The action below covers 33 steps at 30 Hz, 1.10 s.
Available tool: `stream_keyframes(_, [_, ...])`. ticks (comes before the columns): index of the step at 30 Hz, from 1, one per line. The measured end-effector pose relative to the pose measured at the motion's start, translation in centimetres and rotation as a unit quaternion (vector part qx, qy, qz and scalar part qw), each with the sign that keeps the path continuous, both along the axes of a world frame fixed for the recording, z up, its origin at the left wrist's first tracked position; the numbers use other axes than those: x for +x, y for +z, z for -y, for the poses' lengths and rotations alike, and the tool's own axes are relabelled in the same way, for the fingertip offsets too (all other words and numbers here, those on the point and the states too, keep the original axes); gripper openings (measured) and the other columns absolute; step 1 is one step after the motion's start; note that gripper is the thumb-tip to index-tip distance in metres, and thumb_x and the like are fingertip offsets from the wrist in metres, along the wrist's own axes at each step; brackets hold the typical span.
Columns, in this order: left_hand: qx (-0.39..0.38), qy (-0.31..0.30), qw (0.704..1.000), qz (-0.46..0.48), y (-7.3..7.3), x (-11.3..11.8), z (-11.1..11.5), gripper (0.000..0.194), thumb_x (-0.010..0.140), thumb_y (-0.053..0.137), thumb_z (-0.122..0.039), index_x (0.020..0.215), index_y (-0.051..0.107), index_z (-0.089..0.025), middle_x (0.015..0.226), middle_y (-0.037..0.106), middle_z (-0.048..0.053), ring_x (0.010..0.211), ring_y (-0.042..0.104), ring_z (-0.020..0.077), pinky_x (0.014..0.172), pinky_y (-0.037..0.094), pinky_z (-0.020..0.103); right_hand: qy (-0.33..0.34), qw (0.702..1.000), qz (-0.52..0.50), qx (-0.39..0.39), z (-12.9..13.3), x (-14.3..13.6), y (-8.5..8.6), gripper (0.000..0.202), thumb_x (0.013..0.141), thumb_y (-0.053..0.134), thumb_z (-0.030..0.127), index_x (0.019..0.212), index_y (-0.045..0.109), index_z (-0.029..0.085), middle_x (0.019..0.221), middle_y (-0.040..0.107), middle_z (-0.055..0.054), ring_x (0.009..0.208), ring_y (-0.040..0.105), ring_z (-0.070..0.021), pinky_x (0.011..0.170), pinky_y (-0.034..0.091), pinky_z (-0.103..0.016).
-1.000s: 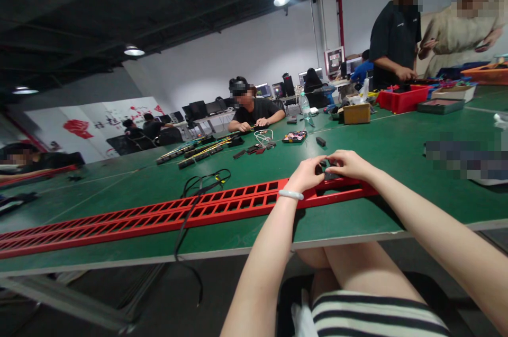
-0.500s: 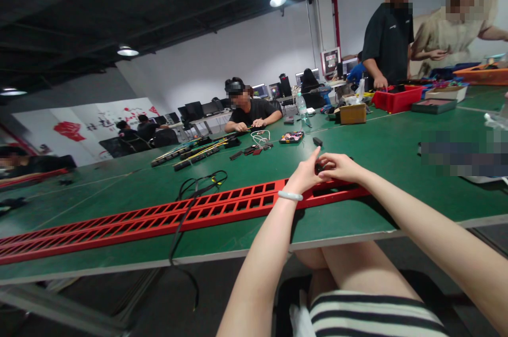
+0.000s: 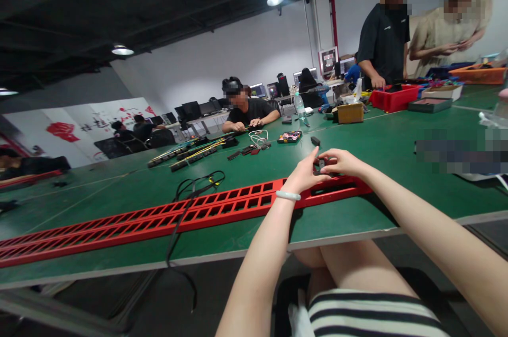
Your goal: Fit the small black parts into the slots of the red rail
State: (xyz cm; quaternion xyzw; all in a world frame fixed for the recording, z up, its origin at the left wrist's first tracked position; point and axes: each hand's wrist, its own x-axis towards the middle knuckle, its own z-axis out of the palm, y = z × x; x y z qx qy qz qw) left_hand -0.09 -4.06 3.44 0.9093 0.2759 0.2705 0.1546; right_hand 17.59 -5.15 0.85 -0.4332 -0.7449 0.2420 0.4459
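A long red slotted rail (image 3: 222,202) lies along the table's near side, with two rows of rectangular openings. Over its right-hand end, my left hand (image 3: 305,174), wearing a pale bangle (image 3: 288,196), meets my right hand (image 3: 342,162). Between my fingers is a small black part (image 3: 320,165), mostly covered, so its kind cannot be made out. Both hands are closed around it from opposite sides. Just beyond my fingertips, a small black block (image 3: 315,141) rests on the table. Across the rail further left hangs a black cable (image 3: 180,220), its end dropping past the table edge.
On the green table (image 3: 246,167) lie dark strips with yellow wires (image 3: 200,157), a small tray of parts (image 3: 289,137) and a bottle (image 3: 299,107). A cardboard box (image 3: 350,113) and red bin (image 3: 393,99) stand at the right. A person (image 3: 251,112) sits opposite; two others stand beyond the bins.
My hands stay over the rail's right end; the right fingers have shifted slightly and more of the black part shows. The view has moved a little.
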Motion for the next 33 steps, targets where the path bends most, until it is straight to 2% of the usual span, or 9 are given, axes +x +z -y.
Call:
stream_keyframes(2, [0.02, 0.002, 1.0, -0.017, 0.0, -0.1, 0.0, 0.08, 0.063, 0.063, -0.043, 0.13, 0.029, -0.014, 0.125, 0.043, 0.013, 0.108, 0.046, 0.0228, 0.091, 0.037, 0.033, -0.03, 0.999, 0.025, -0.02, -0.1, 0.6, 0.1, 0.04, 0.059, 0.066, 0.035, 0.094, 0.059, 0.017, 0.09, 0.061, -0.005, 0.076, 0.058, -0.0163, 0.07, 0.048, -0.028])
stream_keyframes(4, [0.036, 0.0, 0.998, -0.044, 0.0, -0.2, 0.0, 0.066, 0.067, 0.059, -0.044, 0.123, 0.04, -0.015, 0.119, 0.048, 0.011, 0.106, 0.048, 0.0221, 0.091, 0.037, 0.033, -0.045, 0.997, 0.039, -0.048, -0.1, 1.3, 0.2, 0.041, 0.059, 0.066, 0.035, 0.095, 0.058, 0.017, 0.087, 0.062, -0.005, 0.073, 0.059, -0.0158, 0.066, 0.049, -0.027])
stream_keyframes(8, [0.042, -0.016, 0.995, -0.09, -0.1, -0.3, 0.1, 0.048, 0.072, 0.053, -0.045, 0.113, 0.052, -0.02, 0.109, 0.054, 0.007, 0.098, 0.051, 0.0201, 0.088, 0.038, 0.031, -0.028, 0.994, 0.041, -0.094, 0.0, 2.3, 0.4, 0.041, 0.058, 0.067, 0.028, 0.094, 0.056, 0.014, 0.089, 0.062, -0.007, 0.075, 0.059, -0.0154, 0.064, 0.048, -0.023])
stream_keyframes(15, [0.04, -0.07, 0.99, -0.116, -0.2, -0.3, 0.2, 0.043, 0.076, 0.05, -0.041, 0.115, 0.052, -0.022, 0.116, 0.051, 0.005, 0.104, 0.048, 0.0185, 0.092, 0.035, 0.028, -0.054, 0.985, 0.127, -0.107, -0.1, 3.6, 0.9, 0.038, 0.056, 0.065, 0.027, 0.091, 0.058, 0.015, 0.077, 0.064, -0.004, 0.07, 0.058, -0.0154, 0.06, 0.045, -0.022])
stream_keyframes(21, [0.036, -0.097, 0.985, -0.135, -0.6, -0.3, -0.1, 0.044, 0.078, 0.045, -0.043, 0.116, 0.051, -0.021, 0.123, 0.047, 0.005, 0.112, 0.044, 0.0183, 0.097, 0.031, 0.028, -0.024, 0.981, 0.16, -0.108, 0.1, 3.7, 1.0, 0.039, 0.053, 0.067, 0.03, 0.088, 0.058, 0.016, 0.078, 0.064, -0.003, 0.071, 0.058, -0.0157, 0.061, 0.044, -0.022])
stream_keyframes(33, [0.01, -0.08, 0.985, -0.15, -0.4, -0.2, 0.0, 0.043, 0.078, 0.045, -0.045, 0.113, 0.054, -0.021, 0.123, 0.048, 0.004, 0.112, 0.045, 0.018, 0.095, 0.033, 0.026, -0.02, 0.974, 0.199, -0.104, 0.2, 3.4, 1.0, 0.045, 0.051, 0.067, 0.036, 0.092, 0.062, 0.017, 0.083, 0.066, -0.003, 0.075, 0.059, -0.017, 0.062, 0.044, -0.022])
